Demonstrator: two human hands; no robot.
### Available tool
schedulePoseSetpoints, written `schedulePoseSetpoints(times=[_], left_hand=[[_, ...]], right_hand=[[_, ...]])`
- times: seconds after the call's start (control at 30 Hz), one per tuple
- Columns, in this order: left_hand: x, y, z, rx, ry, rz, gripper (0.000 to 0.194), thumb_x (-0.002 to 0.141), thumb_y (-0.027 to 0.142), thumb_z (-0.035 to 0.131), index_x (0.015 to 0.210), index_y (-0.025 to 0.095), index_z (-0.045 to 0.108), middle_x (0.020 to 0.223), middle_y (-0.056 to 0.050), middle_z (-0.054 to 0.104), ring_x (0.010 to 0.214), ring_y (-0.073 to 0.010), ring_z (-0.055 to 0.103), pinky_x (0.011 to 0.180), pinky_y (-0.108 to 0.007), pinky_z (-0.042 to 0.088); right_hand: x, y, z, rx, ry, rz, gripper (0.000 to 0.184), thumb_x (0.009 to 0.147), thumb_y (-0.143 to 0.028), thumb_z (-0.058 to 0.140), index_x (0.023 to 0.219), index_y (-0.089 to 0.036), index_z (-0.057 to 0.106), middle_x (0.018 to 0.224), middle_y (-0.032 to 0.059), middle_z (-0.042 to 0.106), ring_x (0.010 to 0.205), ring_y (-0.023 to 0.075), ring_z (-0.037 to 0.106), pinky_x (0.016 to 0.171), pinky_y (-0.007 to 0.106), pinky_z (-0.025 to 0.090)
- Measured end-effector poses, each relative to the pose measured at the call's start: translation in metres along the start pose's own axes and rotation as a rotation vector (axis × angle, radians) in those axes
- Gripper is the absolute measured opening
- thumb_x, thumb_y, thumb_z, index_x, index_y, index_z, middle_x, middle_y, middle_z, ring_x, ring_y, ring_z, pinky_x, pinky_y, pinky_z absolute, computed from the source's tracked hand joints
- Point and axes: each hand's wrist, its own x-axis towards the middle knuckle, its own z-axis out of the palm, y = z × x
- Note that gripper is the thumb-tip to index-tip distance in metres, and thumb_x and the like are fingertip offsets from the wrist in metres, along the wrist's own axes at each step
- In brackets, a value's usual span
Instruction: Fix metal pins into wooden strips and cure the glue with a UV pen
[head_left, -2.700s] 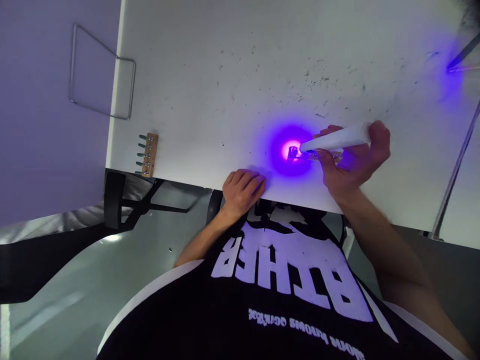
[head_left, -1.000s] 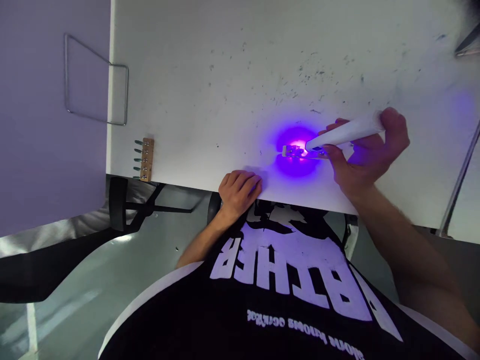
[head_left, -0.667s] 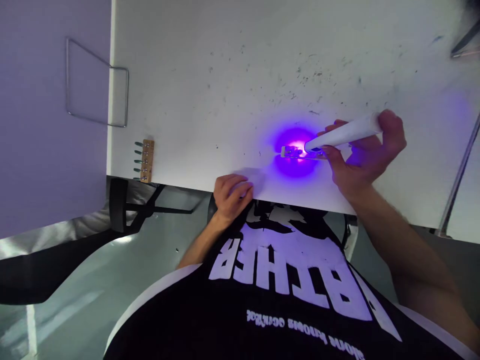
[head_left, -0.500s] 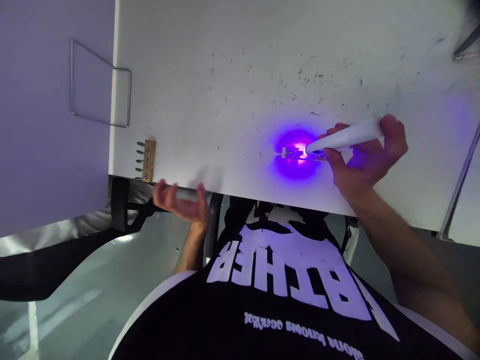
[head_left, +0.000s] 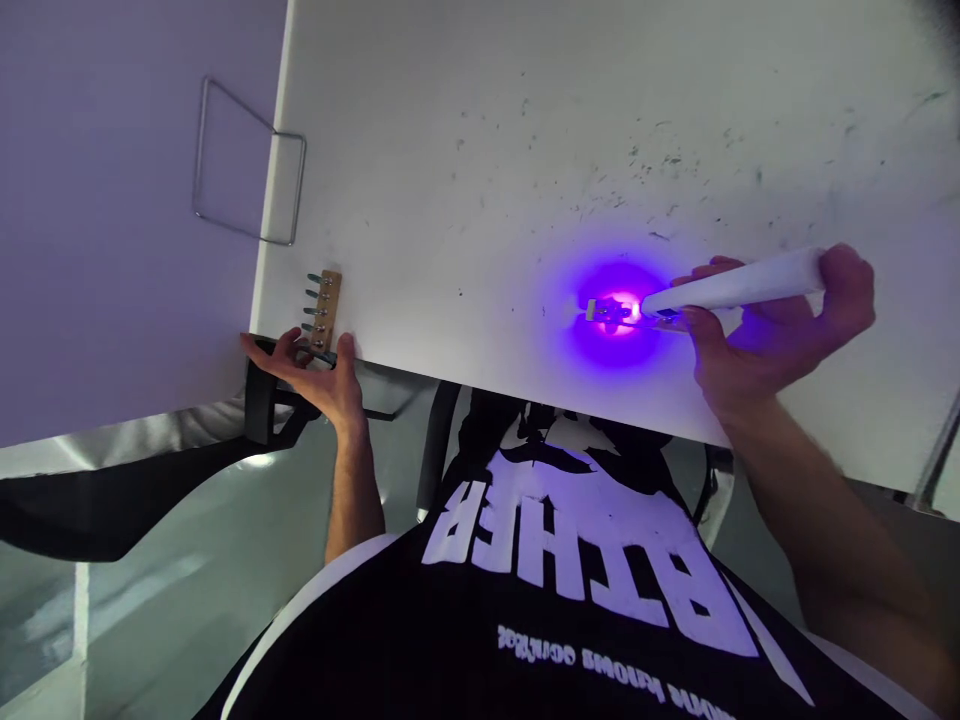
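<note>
My right hand (head_left: 772, 330) grips a white handheld UV lamp (head_left: 742, 285), its lit tip pointing left and down. The purple light falls on a small narrow piece (head_left: 611, 311) with a pale end. That piece runs back under the lamp toward my fingers; whether they hold it too is hidden. My left hand (head_left: 315, 370) is at the table's front edge, thumb and fingers apart around the near end of a small wooden strip (head_left: 328, 300). Several slim dark-green tips stick out from the strip's left side. The nearest is partly behind my fingers.
A bent metal wire frame (head_left: 251, 160) overhangs the left edge of the white table (head_left: 420, 220). Dark specks and scratches mark the tabletop. A metal rod (head_left: 941, 450) lies at the right edge. Black chair parts (head_left: 262, 400) are under the front edge.
My left hand has moved left and reached the near end of the wooden strip. My right hand keeps the lamp over the small piece. The whole view has shifted slightly.
</note>
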Motion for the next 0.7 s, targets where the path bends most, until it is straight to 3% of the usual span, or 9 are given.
schedulePoseSetpoints(times=[0.1, 0.23, 0.43, 0.57, 0.7], left_hand=[[0.001, -0.005, -0.002, 0.001, 0.012, 0.005, 0.109, 0.085, 0.050, 0.078, 0.162, 0.014, 0.011, 0.122, -0.007, 0.063, 0.110, -0.0182, 0.061, 0.098, -0.042, 0.047], [-0.002, -0.002, -0.001, 0.003, 0.061, 0.011, 0.105, 0.086, 0.029, 0.071, 0.160, 0.003, 0.003, 0.109, -0.005, 0.066, 0.101, -0.0154, 0.061, 0.101, -0.039, 0.049], [0.001, 0.005, 0.001, 0.023, -0.007, 0.026, 0.107, 0.087, 0.032, 0.071, 0.159, 0.000, 0.000, 0.106, -0.006, 0.069, 0.098, -0.0156, 0.063, 0.101, -0.037, 0.052], [0.006, 0.022, 0.006, 0.037, -0.131, 0.055, 0.112, 0.078, 0.019, 0.076, 0.162, 0.010, 0.002, 0.109, -0.002, 0.072, 0.096, -0.0137, 0.066, 0.101, -0.035, 0.051], [0.007, 0.056, 0.026, -0.019, -0.275, 0.061, 0.116, 0.073, 0.007, 0.077, 0.164, 0.016, 0.005, 0.105, 0.001, 0.075, 0.099, -0.0137, 0.067, 0.105, -0.036, 0.050]], right_hand=[[-0.004, 0.004, -0.001, -0.003, 0.037, -0.002, 0.098, 0.067, -0.060, 0.088, 0.148, -0.034, 0.039, 0.147, 0.0058, 0.037, 0.095, 0.0165, 0.074, 0.079, 0.041, 0.071], [-0.004, 0.003, 0.000, -0.005, 0.045, 0.120, 0.101, 0.063, -0.062, 0.089, 0.147, -0.039, 0.037, 0.146, 0.0045, 0.036, 0.090, 0.0174, 0.074, 0.078, 0.047, 0.071], [0.011, -0.009, 0.005, 0.002, -0.009, -0.021, 0.089, 0.077, -0.051, 0.084, 0.152, -0.035, 0.039, 0.144, 0.0028, 0.041, 0.104, 0.0132, 0.071, 0.085, 0.032, 0.070], [0.015, -0.015, 0.006, -0.019, -0.024, 0.022, 0.086, 0.079, -0.039, 0.082, 0.153, -0.035, 0.039, 0.135, 0.0029, 0.051, 0.098, 0.0161, 0.073, 0.078, 0.035, 0.071], [0.014, -0.017, 0.008, -0.039, -0.011, 0.016, 0.084, 0.079, -0.038, 0.082, 0.152, -0.035, 0.041, 0.142, 0.0036, 0.050, 0.097, 0.0178, 0.075, 0.080, 0.038, 0.071]])
